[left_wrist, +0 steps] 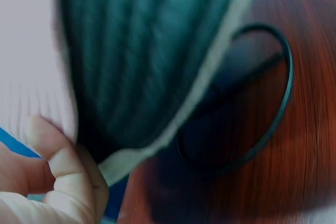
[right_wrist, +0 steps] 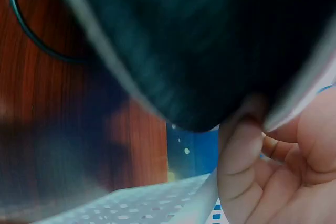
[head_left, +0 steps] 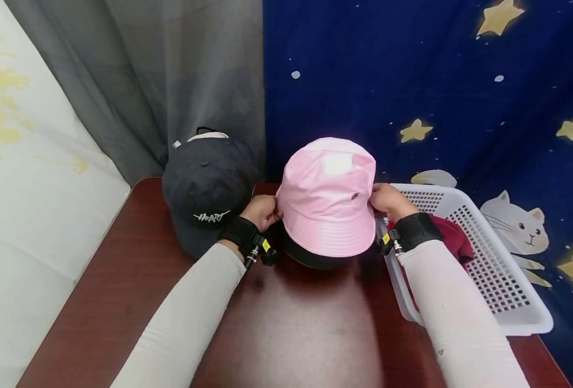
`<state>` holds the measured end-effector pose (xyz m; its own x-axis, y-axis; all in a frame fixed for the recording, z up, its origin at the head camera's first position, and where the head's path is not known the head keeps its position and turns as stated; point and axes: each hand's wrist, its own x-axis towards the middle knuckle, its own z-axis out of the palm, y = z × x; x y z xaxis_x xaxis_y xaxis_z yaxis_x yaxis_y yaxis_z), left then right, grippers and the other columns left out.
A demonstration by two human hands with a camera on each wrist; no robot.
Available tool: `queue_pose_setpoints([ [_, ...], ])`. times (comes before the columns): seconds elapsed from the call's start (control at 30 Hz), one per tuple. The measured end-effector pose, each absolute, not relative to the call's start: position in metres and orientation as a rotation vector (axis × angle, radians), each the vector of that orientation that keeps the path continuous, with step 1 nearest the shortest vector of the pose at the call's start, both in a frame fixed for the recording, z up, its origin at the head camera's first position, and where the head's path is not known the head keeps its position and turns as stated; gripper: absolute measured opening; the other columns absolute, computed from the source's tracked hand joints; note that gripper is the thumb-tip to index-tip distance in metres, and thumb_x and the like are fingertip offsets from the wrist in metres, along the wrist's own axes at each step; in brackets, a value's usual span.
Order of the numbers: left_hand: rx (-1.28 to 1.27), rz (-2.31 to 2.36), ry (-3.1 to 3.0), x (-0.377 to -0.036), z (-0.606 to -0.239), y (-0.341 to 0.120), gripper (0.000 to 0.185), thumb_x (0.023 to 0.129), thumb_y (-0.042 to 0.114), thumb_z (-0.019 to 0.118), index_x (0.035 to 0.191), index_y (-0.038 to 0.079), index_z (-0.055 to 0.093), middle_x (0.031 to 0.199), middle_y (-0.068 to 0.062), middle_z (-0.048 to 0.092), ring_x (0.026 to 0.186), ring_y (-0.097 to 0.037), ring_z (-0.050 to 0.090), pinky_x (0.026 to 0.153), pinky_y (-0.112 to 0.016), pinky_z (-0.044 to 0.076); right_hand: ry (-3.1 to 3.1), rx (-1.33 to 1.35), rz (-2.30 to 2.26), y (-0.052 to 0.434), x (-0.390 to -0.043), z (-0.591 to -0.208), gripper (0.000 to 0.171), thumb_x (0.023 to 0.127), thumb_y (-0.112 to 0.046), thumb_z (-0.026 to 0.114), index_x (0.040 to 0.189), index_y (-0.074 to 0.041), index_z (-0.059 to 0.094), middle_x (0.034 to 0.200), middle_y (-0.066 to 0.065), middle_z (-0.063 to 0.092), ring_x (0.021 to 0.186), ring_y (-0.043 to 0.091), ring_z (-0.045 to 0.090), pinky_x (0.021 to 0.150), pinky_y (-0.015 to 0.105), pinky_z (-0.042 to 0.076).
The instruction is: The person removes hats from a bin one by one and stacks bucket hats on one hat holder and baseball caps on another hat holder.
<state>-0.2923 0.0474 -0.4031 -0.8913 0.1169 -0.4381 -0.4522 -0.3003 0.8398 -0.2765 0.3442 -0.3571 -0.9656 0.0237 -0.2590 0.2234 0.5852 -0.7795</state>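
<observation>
A pink bucket hat (head_left: 329, 194) with a small dark mark on its front is held over the table, brim downward. My left hand (head_left: 263, 211) pinches the left edge of its brim, thumb and fingers on both faces. On the opposite side my right hand (head_left: 388, 199) pinches the brim. From the wrist views the hat's dark, stitched inner side (left_wrist: 142, 61) shows. Below it a thin black ring (left_wrist: 290, 77) with a bar appears at the table surface; its full shape is hidden. A dark cap (head_left: 209, 188) with white lettering sits left of my left hand.
To the right a white perforated basket (head_left: 492, 291) holds a dark red fabric item (head_left: 453, 237), partly under my right forearm. Grey (head_left: 209, 64) and blue star-printed (head_left: 412, 64) curtains hang behind the brown table (head_left: 286, 334). A white patterned surface (head_left: 29, 178) lies at the left.
</observation>
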Motion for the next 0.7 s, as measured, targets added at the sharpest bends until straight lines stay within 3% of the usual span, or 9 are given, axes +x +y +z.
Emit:
queue_pose_setpoints([
  [0.17,-0.399,2.321,1.407,-0.28,-0.398,0.043,0.014,0.104,0.001,0.042,0.094,0.001,0.052,0.091,-0.007,0.047,0.065,-0.013,0.05,0.053,-0.017,0.047,2.399,0.269,-1.466,0.355,-0.263,-0.348,0.02,0.104,-0.012,0.041,0.097,0.004,0.051,0.074,0.004,0.051,0.061,0.011,0.053,0.058,0.023,0.052],
  [0.27,-0.361,2.305,1.385,-0.268,-0.395,0.037,0.012,0.104,0.001,0.041,0.098,0.0,0.051,0.094,-0.009,0.049,0.067,-0.013,0.053,0.056,-0.019,0.05,2.304,0.266,-1.545,0.36,-0.253,-0.344,0.019,0.102,-0.011,0.043,0.091,0.001,0.052,0.073,0.003,0.055,0.061,0.012,0.058,0.059,0.023,0.055],
  [0.4,-0.302,2.205,1.465,-0.251,-0.393,0.029,0.02,0.104,0.001,0.037,0.118,-0.004,0.052,0.092,-0.011,0.049,0.061,-0.012,0.056,0.055,-0.018,0.051,2.335,0.194,-1.521,0.36,-0.242,-0.343,0.021,0.102,-0.011,0.046,0.109,0.007,0.054,0.079,0.004,0.059,0.064,0.012,0.061,0.063,0.024,0.057],
  [0.5,-0.258,2.146,1.511,-0.24,-0.393,0.027,0.035,0.106,0.002,0.036,0.139,-0.003,0.043,0.095,-0.012,0.049,0.061,-0.011,0.056,0.056,-0.017,0.051,2.405,0.121,-1.449,0.357,-0.236,-0.346,0.029,0.103,-0.01,0.045,0.122,0.012,0.049,0.08,0.004,0.057,0.064,0.01,0.059,0.063,0.024,0.056],
  [0.7,-0.214,2.148,1.592,-0.232,-0.399,0.027,0.042,0.106,0.003,0.039,0.148,-0.002,0.037,0.105,-0.014,0.05,0.065,-0.01,0.056,0.059,-0.017,0.052,2.397,0.095,-1.471,0.354,-0.231,-0.355,0.019,0.104,-0.005,0.042,0.115,0.01,0.045,0.079,0.005,0.054,0.063,0.01,0.057,0.061,0.023,0.056],
])
